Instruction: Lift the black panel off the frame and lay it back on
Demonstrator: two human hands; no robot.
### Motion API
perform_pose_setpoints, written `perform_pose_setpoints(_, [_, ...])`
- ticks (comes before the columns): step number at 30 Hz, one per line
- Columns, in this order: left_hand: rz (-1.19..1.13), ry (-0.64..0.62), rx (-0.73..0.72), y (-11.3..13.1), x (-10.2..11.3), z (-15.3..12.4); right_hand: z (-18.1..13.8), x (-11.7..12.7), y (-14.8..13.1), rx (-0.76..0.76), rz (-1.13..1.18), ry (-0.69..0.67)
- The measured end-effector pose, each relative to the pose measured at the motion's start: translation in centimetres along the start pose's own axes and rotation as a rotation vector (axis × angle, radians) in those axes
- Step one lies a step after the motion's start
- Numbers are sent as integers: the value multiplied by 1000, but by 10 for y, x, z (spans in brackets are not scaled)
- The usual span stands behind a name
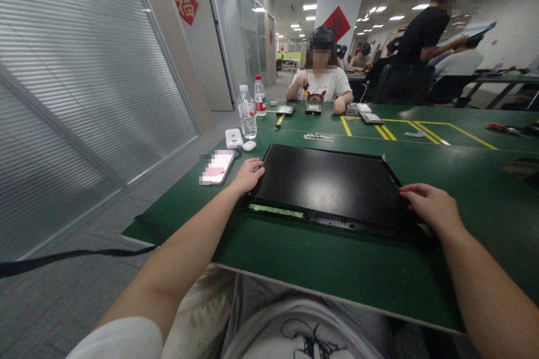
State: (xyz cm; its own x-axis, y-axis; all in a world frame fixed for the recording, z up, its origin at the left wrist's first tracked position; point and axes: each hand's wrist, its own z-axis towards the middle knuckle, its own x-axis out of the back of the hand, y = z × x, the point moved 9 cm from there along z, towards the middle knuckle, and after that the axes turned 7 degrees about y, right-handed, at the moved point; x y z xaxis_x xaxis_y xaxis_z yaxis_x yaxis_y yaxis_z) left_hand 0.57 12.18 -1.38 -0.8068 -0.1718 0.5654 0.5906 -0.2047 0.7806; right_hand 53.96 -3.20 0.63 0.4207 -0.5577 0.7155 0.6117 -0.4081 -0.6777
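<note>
A dark, glossy display panel (324, 179) lies flat on the green table in front of me. Along its near edge runs a black strip of frame, with a narrow green circuit board (275, 211) showing at the left. My left hand (249, 175) is at the panel's left edge, fingers curled over it. At the right edge my right hand (432, 204) pinches the rim between thumb and fingers. The undersides of the panel and of both grips are hidden.
A phone (218, 167), a white charger (233, 139), a white oval case (249, 146) and two water bottles (247, 114) stand left of the panel. Small metal strips (319, 137) lie beyond it. Across the table a person (324, 78) works with a screwdriver on a small drive.
</note>
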Motion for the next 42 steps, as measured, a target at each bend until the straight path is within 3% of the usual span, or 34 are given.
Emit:
perform_pose_setpoints(8, [179,-27,-53,-5,-4,2,-2,0,-1,-33,-6,-14])
perform_pose_setpoints(27, [252,-45,-128,-5,-10,4,-6,5,-3,-77,55,-1])
perform_pose_setpoints(33, [242,-58,-161,5,-8,-1,-6,3,-7,-22,-27,-6])
perform_pose_setpoints(38, [191,-29,-210,24,9,-11,-7,3,-11,-1,-75,-16])
perform_pose_setpoints(42, [217,-188,-290,41,10,-21,-6,3,-10,-2,-66,-23])
